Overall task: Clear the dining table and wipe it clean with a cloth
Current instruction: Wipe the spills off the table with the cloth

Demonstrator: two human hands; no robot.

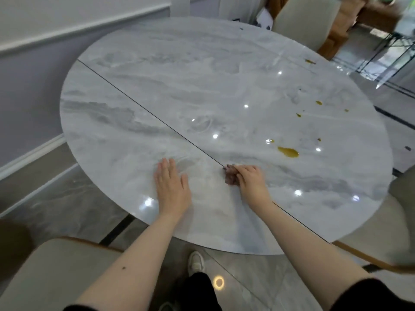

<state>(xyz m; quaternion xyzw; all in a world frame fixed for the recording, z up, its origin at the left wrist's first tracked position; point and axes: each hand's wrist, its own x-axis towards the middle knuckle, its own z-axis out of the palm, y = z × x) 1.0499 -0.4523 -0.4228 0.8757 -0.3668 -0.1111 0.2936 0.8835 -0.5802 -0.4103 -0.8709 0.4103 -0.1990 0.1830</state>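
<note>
A round grey marble dining table (202,81) fills the view, split by a thin dark seam. My right hand (251,181) presses a small crumpled brownish cloth (230,177) onto the tabletop near the front, right at the seam. My left hand (171,185) lies flat on the table with fingers together, palm down, a little to the left of the cloth. A yellow-brown spill (288,152) sits beyond my right hand. Smaller yellow drops (318,102) dot the right side of the table.
A beige chair (56,272) stands at the lower left, another chair (305,21) at the far side, and a third chair's edge (402,194) at the right. My shoe (196,261) is on the glossy floor under the table's front edge. A wall runs along the left.
</note>
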